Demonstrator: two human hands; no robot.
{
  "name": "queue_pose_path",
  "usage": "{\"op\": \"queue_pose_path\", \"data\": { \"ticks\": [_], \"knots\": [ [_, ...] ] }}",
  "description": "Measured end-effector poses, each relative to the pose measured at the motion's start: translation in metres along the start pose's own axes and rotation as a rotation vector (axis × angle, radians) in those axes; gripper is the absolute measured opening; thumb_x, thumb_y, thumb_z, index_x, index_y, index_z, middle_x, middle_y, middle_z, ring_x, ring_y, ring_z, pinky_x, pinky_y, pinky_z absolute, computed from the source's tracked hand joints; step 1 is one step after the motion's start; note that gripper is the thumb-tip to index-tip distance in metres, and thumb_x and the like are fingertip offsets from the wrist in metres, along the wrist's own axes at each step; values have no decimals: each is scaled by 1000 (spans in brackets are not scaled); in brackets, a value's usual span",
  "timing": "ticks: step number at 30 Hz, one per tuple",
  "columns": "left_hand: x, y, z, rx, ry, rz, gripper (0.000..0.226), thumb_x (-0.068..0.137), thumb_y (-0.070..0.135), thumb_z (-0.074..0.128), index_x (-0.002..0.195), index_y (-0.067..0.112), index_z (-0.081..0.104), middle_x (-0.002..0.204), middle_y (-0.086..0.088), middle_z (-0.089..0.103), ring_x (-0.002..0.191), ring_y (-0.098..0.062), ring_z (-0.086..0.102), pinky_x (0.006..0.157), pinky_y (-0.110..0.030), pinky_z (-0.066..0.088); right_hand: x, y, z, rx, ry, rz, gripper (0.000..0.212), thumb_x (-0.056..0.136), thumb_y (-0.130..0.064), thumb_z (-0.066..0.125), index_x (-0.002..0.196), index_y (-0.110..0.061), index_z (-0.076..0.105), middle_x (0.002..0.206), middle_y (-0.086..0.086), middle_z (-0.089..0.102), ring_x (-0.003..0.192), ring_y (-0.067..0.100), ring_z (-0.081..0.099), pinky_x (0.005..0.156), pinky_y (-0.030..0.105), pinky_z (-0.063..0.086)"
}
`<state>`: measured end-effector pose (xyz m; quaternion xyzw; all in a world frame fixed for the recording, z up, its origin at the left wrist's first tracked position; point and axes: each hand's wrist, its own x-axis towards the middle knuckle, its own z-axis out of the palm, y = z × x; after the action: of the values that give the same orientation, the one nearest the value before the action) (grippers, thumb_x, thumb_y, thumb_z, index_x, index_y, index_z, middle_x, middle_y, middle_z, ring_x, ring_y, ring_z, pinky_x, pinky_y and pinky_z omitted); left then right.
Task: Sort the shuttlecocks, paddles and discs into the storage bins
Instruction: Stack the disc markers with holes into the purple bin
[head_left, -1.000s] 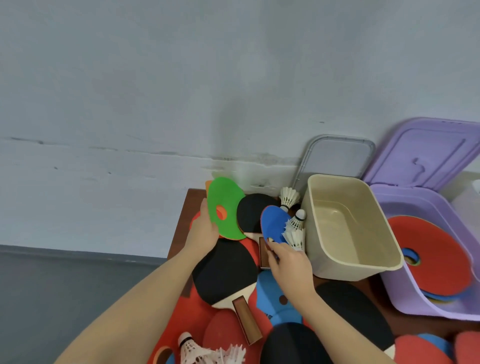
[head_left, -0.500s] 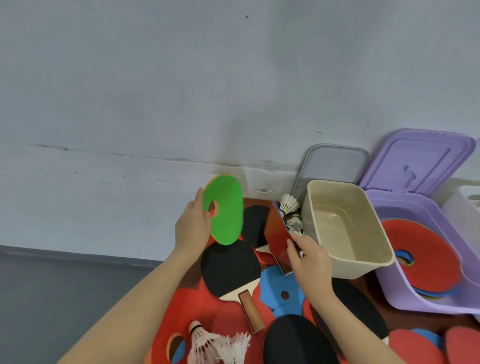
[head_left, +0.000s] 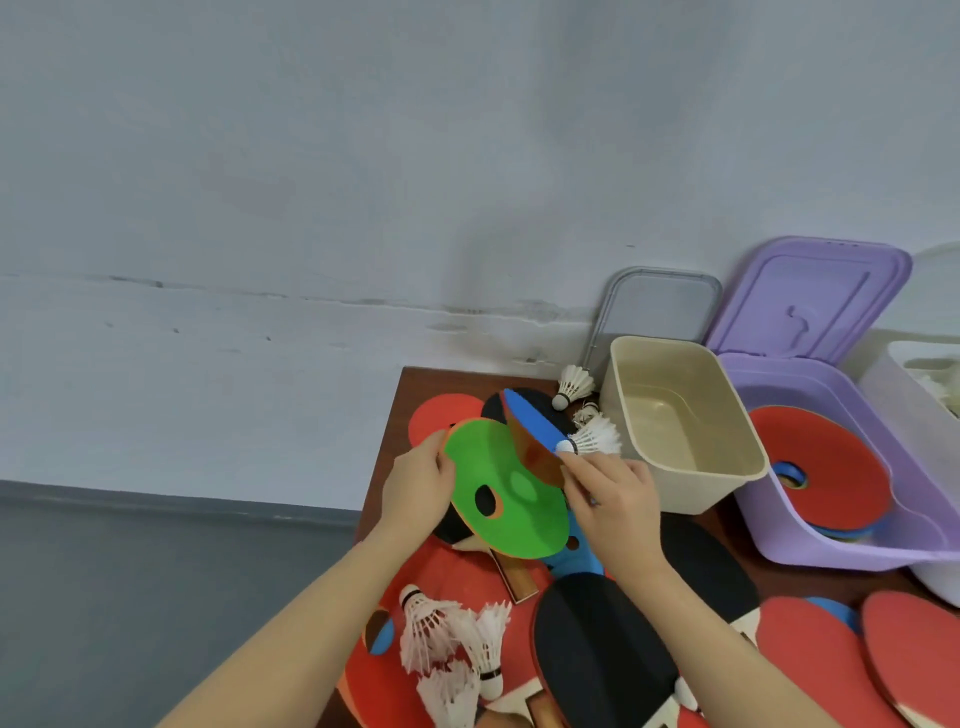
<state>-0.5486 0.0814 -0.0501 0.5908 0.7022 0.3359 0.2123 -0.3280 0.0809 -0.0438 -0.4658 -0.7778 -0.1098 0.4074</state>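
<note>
Left hand (head_left: 415, 486) gripped a green disc (head_left: 506, 491) by its edge, above the bench (head_left: 395, 431). Right hand (head_left: 613, 499) pinched a blue disc (head_left: 535, 423) plus 1 shuttlecock (head_left: 595, 439), beside the beige bin (head_left: 691, 467). Right fingertips hidden. Purple bin (head_left: 810, 540) held red discs (head_left: 826, 467).

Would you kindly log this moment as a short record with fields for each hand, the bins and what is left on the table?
left hand: holds green disc by its edge
right hand: pinches blue disc, with a shuttlecock at the fingertips
beige bin: open, nothing visible inside
purple bin: lid up, red disc on a stack
table: paddles, discs and shuttlecocks unsorted
</note>
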Motion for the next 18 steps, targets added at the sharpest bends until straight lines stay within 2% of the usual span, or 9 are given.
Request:
{"op": "queue_pose_path", "data": {
  "ticks": [3, 6, 9, 12, 15, 17, 18],
  "knots": [
    [-5, -8, 6, 1, -110, 14, 28, 97, 24, 40, 120, 25, 57, 95, -2, 69, 84, -22, 63, 72, -40, 52, -15, -6, 6, 12, -96, -23, 21, 84, -23, 53, 91, -19, 72, 77, -8, 65, 71, 12, 58, 64, 29, 41],
    [-10, -17, 7, -37, -166, -8, 32, 99, 28, 36, 127, 29, 53, 102, 1, 68, 93, -20, 62, 79, -40, 51, -30, -12, 11, 106, -269, 51, 27, 84, -28, 47, 91, -23, 73, 79, -10, 66, 73, 13, 61, 62, 34, 46],
    [-12, -19, 6, -23, -217, -30, 43, 99, 45, 29, 132, 25, 49, 115, 2, 64, 107, -17, 58, 89, -39, 49, -38, -16, 13, 228, -453, 139, 25, 86, -30, 50, 98, -29, 73, 82, -13, 66, 74, 9, 58, 67, 33, 42],
    [-9, -18, 6, 12, -265, -38, 44, 93, 57, 33, 122, 27, 51, 108, 5, 63, 99, -15, 59, 83, -41, 52, -40, -23, 13, 322, -600, 130, 25, 88, -32, 52, 104, -31, 70, 92, -15, 66, 82, 6, 56, 76, 32, 37],
    [-4, -21, 9, 83, -265, -38, 34, 88, 38, 52, 117, 21, 50, 107, 0, 62, 97, -21, 60, 79, -42, 53, -40, -23, 16, 390, -631, 242, 21, 89, -37, 59, 106, -30, 69, 96, -20, 62, 91, 1, 53, 88, 31, 33],
    [-3, -24, 12, 115, -251, -26, 30, 86, 24, 53, 115, 14, 49, 106, -6, 61, 97, -26, 59, 77, -45, 52, -42, -16, 16, 397, -518, 379, 25, 87, -41, 60, 106, -27, 68, 100, -17, 63, 97, 3, 55, 91, 33, 37],
    [-3, -25, 13, 123, -237, -19, 33, 87, 21, 52, 118, 12, 48, 107, -8, 60, 97, -27, 59, 77, -45, 52, -43, -10, 16, 345, -454, 421, 26, 87, -38, 60, 108, -25, 67, 103, -11, 63, 99, 9, 56, 89, 36, 40]
  ]
}}
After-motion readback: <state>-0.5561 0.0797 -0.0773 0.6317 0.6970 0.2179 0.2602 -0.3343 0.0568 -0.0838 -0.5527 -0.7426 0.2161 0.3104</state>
